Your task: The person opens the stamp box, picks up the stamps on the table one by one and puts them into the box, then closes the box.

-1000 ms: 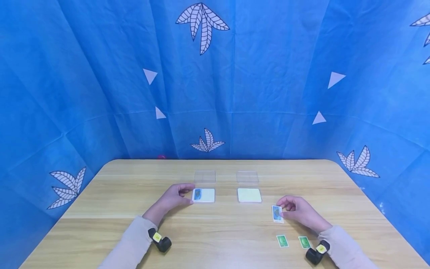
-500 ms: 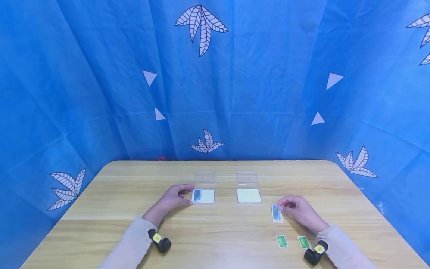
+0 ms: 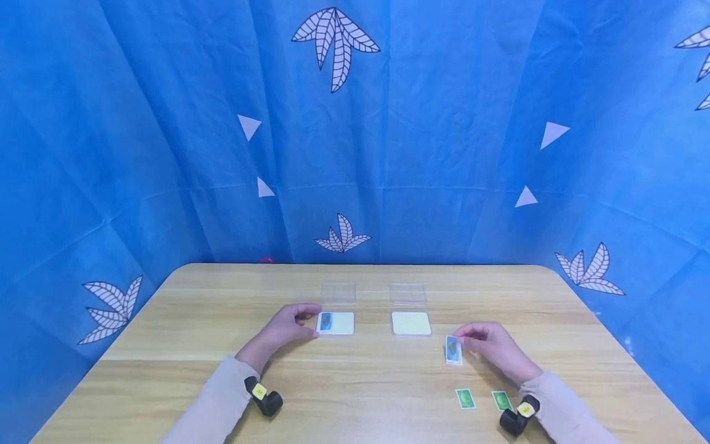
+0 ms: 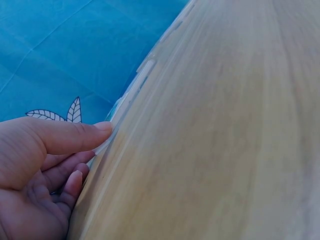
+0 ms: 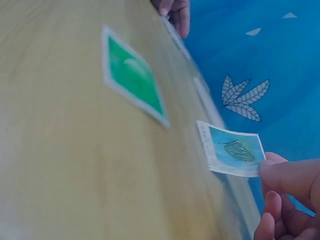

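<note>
- Hands, two: my right hand (image 3: 495, 349) pinches one blue card (image 3: 453, 349) by its right edge between thumb and fingers, lifted just above the counter (image 3: 360, 382); my left hand (image 3: 283, 330) rests on the counter, thumb tip and curled fingers touching the left edge of the left white tray (image 3: 336, 323).
- Blue cards, two: the one I hold, and one lying in the left end of the left white tray (image 3: 326, 320).
- Held blue card, detail: small rectangle, white border, blue face with a greenish oval motif in the middle; in the right wrist view (image 5: 233, 148) it is tilted, its free end off the wood, my thumb on its right edge.
- Green cards, two: flat on the counter near my right wrist, one to the left (image 3: 465, 398), one to the right (image 3: 501, 400), side by side but apart; both white-bordered with a green face.
- White trays, two: left one as above, right one (image 3: 412, 323) bare, set well apart from it, between my two hands.
- Clear lids, two: one behind each tray, left (image 3: 338, 291) and right (image 3: 408, 293), lying flat.
- Counter, one: light wood, rounded far corners.
- Backdrop, one: blue cloth (image 3: 444, 123) with white leaf and triangle prints, on three sides.
- Wrist cameras, two: black with a yellow tag, left (image 3: 264, 398) and right (image 3: 518, 418).
</note>
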Tool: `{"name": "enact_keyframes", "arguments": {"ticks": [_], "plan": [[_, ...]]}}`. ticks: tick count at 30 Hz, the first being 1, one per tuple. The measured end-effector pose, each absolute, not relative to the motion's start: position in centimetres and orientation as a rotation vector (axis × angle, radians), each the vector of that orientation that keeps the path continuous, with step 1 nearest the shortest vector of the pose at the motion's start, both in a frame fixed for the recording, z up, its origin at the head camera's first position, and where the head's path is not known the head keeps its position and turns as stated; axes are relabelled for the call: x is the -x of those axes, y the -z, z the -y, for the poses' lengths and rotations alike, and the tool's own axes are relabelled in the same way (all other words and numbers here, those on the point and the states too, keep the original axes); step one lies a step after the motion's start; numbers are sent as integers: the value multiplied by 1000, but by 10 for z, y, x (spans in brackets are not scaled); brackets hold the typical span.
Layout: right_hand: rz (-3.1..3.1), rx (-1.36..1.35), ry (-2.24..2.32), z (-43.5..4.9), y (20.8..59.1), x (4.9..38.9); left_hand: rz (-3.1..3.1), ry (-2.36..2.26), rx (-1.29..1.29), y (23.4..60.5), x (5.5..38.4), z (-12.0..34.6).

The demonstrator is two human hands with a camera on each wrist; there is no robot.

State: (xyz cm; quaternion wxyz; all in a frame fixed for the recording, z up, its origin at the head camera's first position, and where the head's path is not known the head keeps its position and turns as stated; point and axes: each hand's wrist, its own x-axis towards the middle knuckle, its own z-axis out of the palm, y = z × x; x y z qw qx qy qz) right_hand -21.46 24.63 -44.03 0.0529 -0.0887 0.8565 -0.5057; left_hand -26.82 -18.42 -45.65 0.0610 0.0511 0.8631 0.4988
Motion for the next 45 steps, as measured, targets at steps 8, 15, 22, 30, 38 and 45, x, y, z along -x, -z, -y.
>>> {"name": "enact_keyframes", "arguments": {"ticks": [8,15,22,30,38,45], "plan": [[-2542,182,1561,-242,429,215,-2608,-1512,-147,457,270,184],[-2544,138,1560,-229,421,215,-2600,-1500,-134,456,269,185],[-2516,168,1589,-213,415,220,-2608,-1490,-129,454,268,184],[-2454,321,1635,-189,414,231,-2600,-1499,-120,456,269,184],[-2393,452,1655,-163,410,240,-2585,-1503,-103,457,268,184],[-2390,488,1621,-140,407,247,-2588,-1512,-131,456,268,185]]}}
